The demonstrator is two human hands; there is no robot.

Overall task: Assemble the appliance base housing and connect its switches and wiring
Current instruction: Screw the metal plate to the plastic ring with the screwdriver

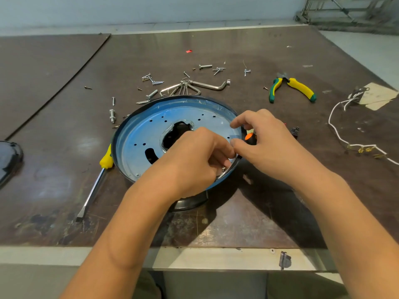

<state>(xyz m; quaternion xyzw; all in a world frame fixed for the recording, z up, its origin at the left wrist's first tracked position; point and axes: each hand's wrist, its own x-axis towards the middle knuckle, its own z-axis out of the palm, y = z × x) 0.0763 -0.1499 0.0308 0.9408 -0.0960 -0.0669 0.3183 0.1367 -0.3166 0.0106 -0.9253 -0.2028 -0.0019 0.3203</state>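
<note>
A round blue-tinted metal plate [138, 134] with several holes and a dark central opening lies in the black base housing [190, 203] at the table's middle. My left hand [194, 158] is over the plate's right part, fingers curled down and pinching a small screw [223, 168] near the rim. Beside it my right hand [265, 143] hovers at the plate's right edge, thumb and forefinger bent close together. I cannot see whether it holds anything. An orange-and-black part [250, 138] shows between its fingers.
A yellow-handled flat screwdriver [97, 182] lies left of the plate. Loose screws and bolts and hex keys [194, 86] are scattered behind it. Yellow-green pliers [295, 87] lie at the back right, white wiring with brass terminals [345, 143] at the right. A dark cover [8, 160] sits at the left edge.
</note>
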